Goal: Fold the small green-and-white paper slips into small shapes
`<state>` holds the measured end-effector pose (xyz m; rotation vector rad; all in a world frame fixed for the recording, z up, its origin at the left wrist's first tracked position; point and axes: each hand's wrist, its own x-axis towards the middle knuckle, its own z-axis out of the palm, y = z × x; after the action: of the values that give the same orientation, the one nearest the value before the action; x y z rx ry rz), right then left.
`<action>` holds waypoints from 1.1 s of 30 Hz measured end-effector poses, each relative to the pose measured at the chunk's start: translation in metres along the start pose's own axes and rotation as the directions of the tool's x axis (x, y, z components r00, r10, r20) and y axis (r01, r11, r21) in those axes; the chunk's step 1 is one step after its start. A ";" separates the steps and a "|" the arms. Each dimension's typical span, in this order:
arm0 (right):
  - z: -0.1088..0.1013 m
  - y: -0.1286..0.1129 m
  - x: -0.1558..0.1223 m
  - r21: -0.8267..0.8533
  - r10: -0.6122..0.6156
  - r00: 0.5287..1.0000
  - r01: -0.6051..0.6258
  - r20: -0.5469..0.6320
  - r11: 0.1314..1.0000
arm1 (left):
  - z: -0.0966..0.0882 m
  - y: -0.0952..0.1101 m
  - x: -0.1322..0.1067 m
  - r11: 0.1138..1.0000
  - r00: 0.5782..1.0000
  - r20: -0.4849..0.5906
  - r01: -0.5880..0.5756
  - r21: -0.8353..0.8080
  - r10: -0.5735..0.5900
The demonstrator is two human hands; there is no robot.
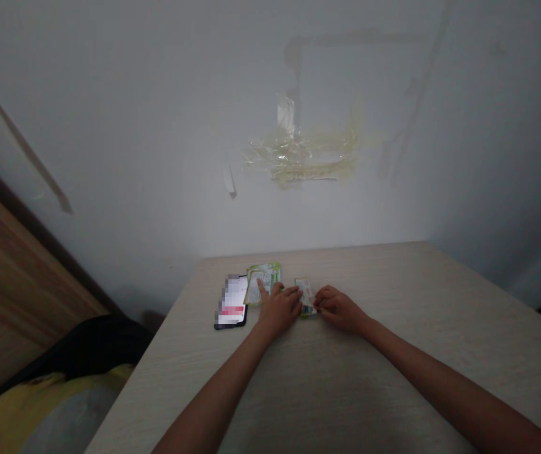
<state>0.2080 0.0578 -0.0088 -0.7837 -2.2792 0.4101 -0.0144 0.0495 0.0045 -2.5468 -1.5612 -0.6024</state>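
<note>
A small printed packet [304, 291] lies on the table between my hands. My left hand [280, 309] rests palm down with its fingers spread. Its fingertips touch the left edge of this packet, while the thumb lies over a larger green and white printed packet [270, 273]. My right hand [339, 309] is closed, with curled fingers pinching the right edge of the small packet. The fingertips of this hand are partly hidden. Left of the green packet is a phone [235, 301] with its screen lit, partly blurred out.
The pale wood-grain table [384, 378] meets a white wall [157, 126] at the back. Tape remnants [299, 154] cling to the wall. At lower left, beside the table, are a yellow and grey soft item [57, 410], dark fabric [95, 347] and a wooden panel [0, 265].
</note>
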 end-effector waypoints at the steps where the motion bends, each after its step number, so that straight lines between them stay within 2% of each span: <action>1: 0.000 -0.001 -0.001 0.011 0.002 1.000 -0.002 0.010 1.000 | 0.000 0.000 0.000 1.000 1.000 0.002 0.003 -0.001 -0.003; 5: -0.001 -0.005 -0.006 0.060 0.008 0.998 -0.011 0.055 0.998 | 0.000 0.001 0.000 1.000 1.000 -0.001 0.004 -0.001 -0.004; 11: 0.000 -0.009 -0.009 0.072 0.037 0.999 -0.039 0.038 0.997 | -0.001 0.000 0.000 1.000 1.000 0.022 0.005 0.014 -0.005; 23: -0.002 -0.009 -0.007 0.169 0.005 0.998 -0.015 0.060 0.986 | -0.002 -0.001 0.001 1.000 1.000 0.025 -0.012 -0.003 0.012; 30: -0.004 -0.007 -0.006 0.250 0.094 0.991 -0.114 0.091 0.962 | 0.002 -0.002 -0.002 1.000 1.000 -0.002 -0.017 0.008 0.017; 33: -0.004 -0.003 -0.005 0.264 0.160 0.986 -0.168 0.053 0.950 | 0.001 -0.001 -0.003 1.000 1.000 -0.009 -0.020 0.017 0.020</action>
<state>0.2122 0.0523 -0.0071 -0.8330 -2.1333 0.7942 -0.0165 0.0474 0.0021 -2.5407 -1.5289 -0.5959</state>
